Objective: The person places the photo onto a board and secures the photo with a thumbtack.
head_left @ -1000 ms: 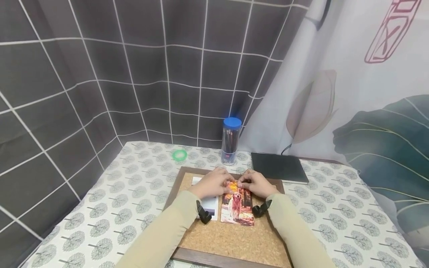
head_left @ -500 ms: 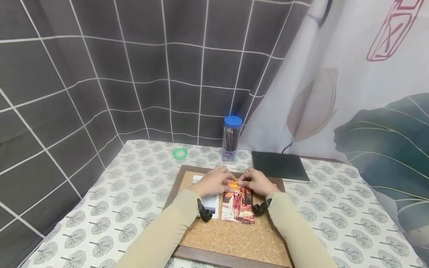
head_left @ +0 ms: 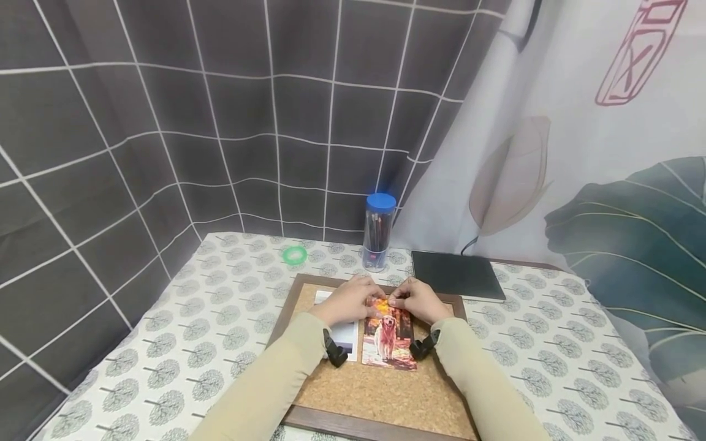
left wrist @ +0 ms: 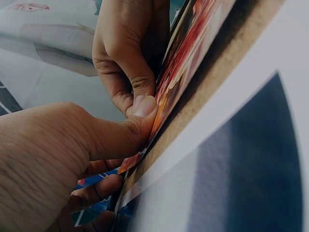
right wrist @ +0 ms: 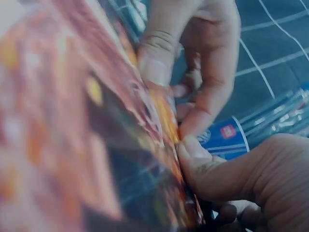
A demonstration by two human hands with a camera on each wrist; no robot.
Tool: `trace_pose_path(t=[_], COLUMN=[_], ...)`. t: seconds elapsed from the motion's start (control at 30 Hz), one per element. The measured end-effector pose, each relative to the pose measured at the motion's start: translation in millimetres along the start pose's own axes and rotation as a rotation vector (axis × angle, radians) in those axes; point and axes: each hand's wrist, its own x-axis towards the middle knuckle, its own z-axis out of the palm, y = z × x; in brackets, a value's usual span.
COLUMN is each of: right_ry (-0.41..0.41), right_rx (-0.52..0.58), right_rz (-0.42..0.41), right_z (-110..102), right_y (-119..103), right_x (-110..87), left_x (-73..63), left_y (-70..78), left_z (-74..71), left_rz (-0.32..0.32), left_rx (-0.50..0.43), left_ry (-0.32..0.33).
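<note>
A photo of a golden dog among orange leaves (head_left: 388, 343) lies on a cork board (head_left: 380, 392) with a brown wooden frame. At its top left, my left hand (head_left: 350, 303) pinches the edge, thumb on the picture side. Beside it, my right hand (head_left: 421, 301) holds the same top edge between thumb and fingers. In the right wrist view, the left thumb (right wrist: 157, 67) lies on the photo and the right thumb (right wrist: 195, 157) sits close to the left fingertips. A second, white-bordered picture (head_left: 349, 343) lies to the left, partly under my left hand and forearm.
Behind the board stands a clear tube with a blue lid (head_left: 380, 229), holding pencil-like sticks. A green ring (head_left: 295, 255) lies to its left. A flat black slab (head_left: 458, 275) with a cable lies at the back right. A tree-print cloth (head_left: 204, 352) covers the table.
Both hands keep their hold at the photo's top edge with hardly any movement. The whole head view shifts slightly.
</note>
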Motion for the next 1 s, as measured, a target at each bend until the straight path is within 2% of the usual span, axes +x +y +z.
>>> trace_pose_path(t=[0.23, 0.53, 0.73, 0.93, 1.0], right_ry=[0.032, 0.050, 0.035, 0.003, -0.015], right_rx=[0.006, 0.071, 0.070, 0.113, 0.098], right_rz=[-0.023, 0.028, 0.030, -0.001, -0.028], right_z=[0, -1, -4, -6, -13], right_y=[3, 3, -1, 8, 10], right_x=[-0.4, -5.0, 0.0, -0.5, 0.6], left_x=[2.6, 0.8, 1.6, 0.0, 0.4], left_y=[1.3, 4.9, 3.1, -1.6, -3.4], left_z=[0.3, 0.0, -3.9, -5.2, -12.2], left_rz=[0.010, 0.008, 0.017, 0.034, 0.027], left_rx=[-0.004, -0.006, 0.022, 0.026, 0.008], left_ry=[0.012, -0.001, 0.005, 0.008, 0.008])
